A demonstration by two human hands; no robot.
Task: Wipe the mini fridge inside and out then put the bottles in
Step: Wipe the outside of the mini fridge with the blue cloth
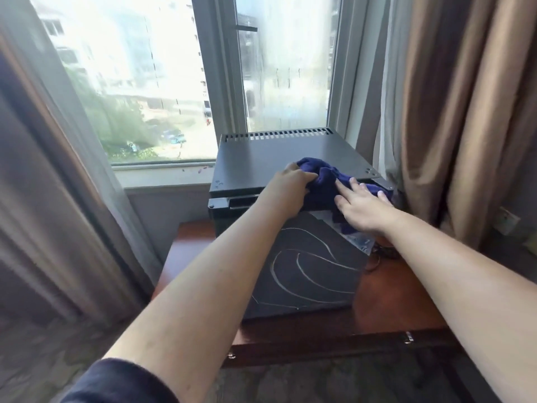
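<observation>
Daylight from a window (130, 82) falls between brown curtains (465, 112) onto a wooden desk (392, 301) that carries the black fridge (276, 152), its door closed. A blue cloth (325, 175) lies bunched on the fridge's top, over the front right edge. The left hand (287, 190) grips the cloth's left end with its fingers (305, 178) curled into the fabric. The right hand (363, 207) presses flat on the cloth's right part, fingers straight and spread, holding nothing.

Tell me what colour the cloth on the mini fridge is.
The cloth is dark navy blue, clearest in the head view.
</observation>
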